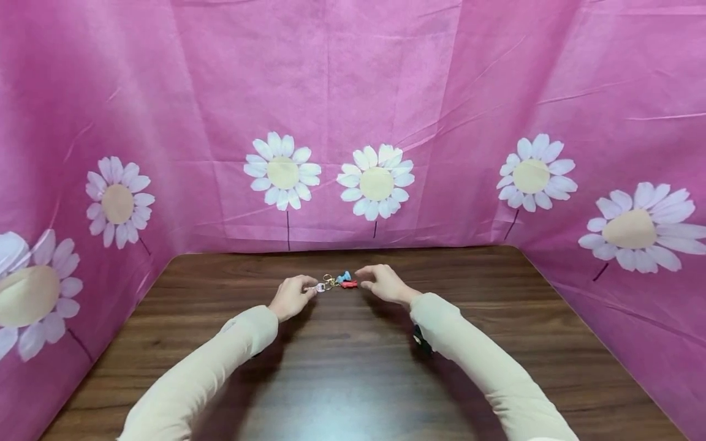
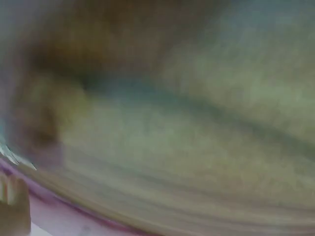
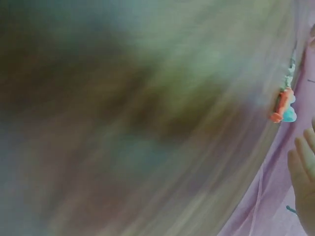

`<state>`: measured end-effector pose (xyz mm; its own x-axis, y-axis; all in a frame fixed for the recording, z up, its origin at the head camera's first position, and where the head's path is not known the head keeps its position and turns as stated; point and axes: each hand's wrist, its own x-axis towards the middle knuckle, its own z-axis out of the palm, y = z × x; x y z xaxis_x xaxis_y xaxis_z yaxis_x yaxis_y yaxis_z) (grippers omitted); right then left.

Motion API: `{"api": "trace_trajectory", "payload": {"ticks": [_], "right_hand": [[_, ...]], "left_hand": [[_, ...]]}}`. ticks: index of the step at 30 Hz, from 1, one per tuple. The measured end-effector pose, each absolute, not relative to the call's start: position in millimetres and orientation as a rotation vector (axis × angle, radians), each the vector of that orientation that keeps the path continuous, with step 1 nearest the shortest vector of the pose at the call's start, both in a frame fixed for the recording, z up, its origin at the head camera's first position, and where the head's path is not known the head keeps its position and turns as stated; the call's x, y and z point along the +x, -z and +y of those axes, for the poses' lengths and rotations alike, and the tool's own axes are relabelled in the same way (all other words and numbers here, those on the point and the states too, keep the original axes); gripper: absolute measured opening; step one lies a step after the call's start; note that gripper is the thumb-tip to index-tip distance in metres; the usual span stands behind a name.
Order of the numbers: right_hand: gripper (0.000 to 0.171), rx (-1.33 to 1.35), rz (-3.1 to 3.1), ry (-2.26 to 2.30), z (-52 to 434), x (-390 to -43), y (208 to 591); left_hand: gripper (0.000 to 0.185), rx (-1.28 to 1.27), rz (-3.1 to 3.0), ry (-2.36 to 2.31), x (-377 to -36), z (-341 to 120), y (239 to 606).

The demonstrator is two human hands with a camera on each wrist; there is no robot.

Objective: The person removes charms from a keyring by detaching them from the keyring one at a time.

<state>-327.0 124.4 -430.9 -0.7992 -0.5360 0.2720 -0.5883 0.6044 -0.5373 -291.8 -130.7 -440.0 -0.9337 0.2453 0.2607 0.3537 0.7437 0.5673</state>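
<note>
A small keychain (image 1: 334, 282) with gold rings, a blue charm (image 1: 344, 277) and a red charm (image 1: 349, 284) lies on the dark wooden table (image 1: 353, 367) near its far middle. My left hand (image 1: 292, 296) pinches the pale tag end (image 1: 319, 287) of the keychain. Just right of the charms my right hand (image 1: 383, 283) hovers with its fingers loosely curved, holding nothing. The right wrist view is blurred but shows the red and blue charms (image 3: 282, 107) and fingertips (image 3: 302, 164). The left wrist view is too blurred to read.
Pink cloth (image 1: 353, 116) printed with white daisies walls the table at the back and on both sides. Both arms wear cream sleeves (image 1: 209, 373). A dark wrist device (image 1: 421, 339) shows under the right sleeve.
</note>
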Motion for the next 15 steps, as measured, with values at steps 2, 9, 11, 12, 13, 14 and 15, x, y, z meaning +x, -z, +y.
{"api": "trace_trajectory", "payload": {"ticks": [2, 9, 11, 12, 13, 14, 15], "right_hand": [[0.031, 0.963, -2.747, -0.986, 115, -335, 431], [0.047, 0.831, -2.865, -1.128, 89, -351, 432], [0.049, 0.808, -2.885, -1.184, 86, -352, 434], [0.049, 0.799, -2.890, -1.226, 85, -353, 434], [0.049, 0.798, -2.888, -1.266, 84, -354, 435], [0.049, 0.797, -2.884, -1.307, 84, -355, 436], [0.048, 0.799, -2.881, -1.339, 84, -356, 438]], "left_hand": [[0.029, -0.504, -2.848, 0.924, -300, -135, 438], [0.037, -0.526, -3.013, 0.913, -320, -138, 430], [0.036, -0.481, -3.026, 0.936, -324, -135, 431], [0.035, -0.453, -3.026, 0.962, -325, -134, 431], [0.034, -0.420, -3.021, 0.995, -327, -132, 431], [0.033, -0.388, -3.011, 1.024, -328, -130, 432], [0.032, -0.356, -2.996, 1.051, -330, -128, 433]]}}
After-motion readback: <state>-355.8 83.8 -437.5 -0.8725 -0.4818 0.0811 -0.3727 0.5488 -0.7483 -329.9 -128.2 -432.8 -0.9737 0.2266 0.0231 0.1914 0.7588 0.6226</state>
